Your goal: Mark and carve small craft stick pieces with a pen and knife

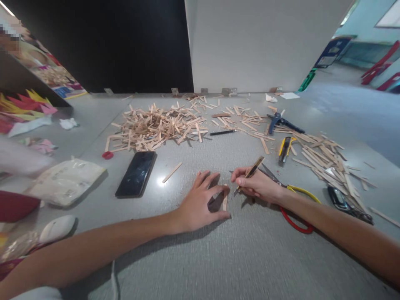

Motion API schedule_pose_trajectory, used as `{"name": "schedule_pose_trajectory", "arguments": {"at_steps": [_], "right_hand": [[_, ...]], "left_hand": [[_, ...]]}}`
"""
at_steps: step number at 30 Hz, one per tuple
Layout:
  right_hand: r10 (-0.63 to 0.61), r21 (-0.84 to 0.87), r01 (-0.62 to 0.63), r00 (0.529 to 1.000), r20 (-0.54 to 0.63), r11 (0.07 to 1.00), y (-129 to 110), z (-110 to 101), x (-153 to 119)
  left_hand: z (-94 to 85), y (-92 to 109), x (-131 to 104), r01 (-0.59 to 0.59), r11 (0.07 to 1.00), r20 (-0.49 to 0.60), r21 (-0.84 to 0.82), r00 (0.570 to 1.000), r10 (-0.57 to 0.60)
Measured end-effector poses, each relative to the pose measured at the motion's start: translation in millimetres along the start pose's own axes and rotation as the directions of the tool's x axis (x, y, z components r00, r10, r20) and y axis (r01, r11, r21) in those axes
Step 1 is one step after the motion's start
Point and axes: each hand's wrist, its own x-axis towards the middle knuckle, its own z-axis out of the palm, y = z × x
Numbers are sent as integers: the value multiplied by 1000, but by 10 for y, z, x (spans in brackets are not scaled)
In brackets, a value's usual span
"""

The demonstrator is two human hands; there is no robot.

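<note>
My left hand rests on the grey table, its thumb and index finger at the two ends of a short wooden craft stick. Small dark markings show on that stick. Just to its right, my right hand grips a slim craft knife like a pen, the blade pointing down near the stick. Partly under my right hand and forearm lie scissors with red and yellow handles. A single loose stick lies beyond my left hand.
A large heap of craft sticks lies at the back, with another pile at right. A phone, a yellow box cutter, a blue-handled tool, a black pen-like stick and a white mouse lie around. Upright panels stand behind.
</note>
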Motion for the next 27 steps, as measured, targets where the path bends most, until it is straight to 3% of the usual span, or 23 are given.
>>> {"name": "schedule_pose_trajectory", "arguments": {"at_steps": [7, 12, 16, 22, 27], "right_hand": [[-40, 168, 52, 996, -75, 984, 34, 24, 52], [-38, 118, 43, 998, -43, 992, 84, -3, 51], [1, 116, 11, 994, -108, 993, 76, -2, 53], [40, 272, -39, 999, -1, 962, 31, -2, 68], [13, 259, 3, 998, -62, 966, 58, 22, 68]], "left_hand": [[6, -15, -3, -11, 1000, -6, -6, 1000, 11], [33, -48, -4, -25, 1000, -38, -3, 999, 25], [27, -57, -5, -38, 999, -42, -12, 998, 37], [-2, -33, -4, -15, 1000, -17, -5, 1000, 15], [10, -49, -9, -37, 999, -33, -3, 999, 37]]}}
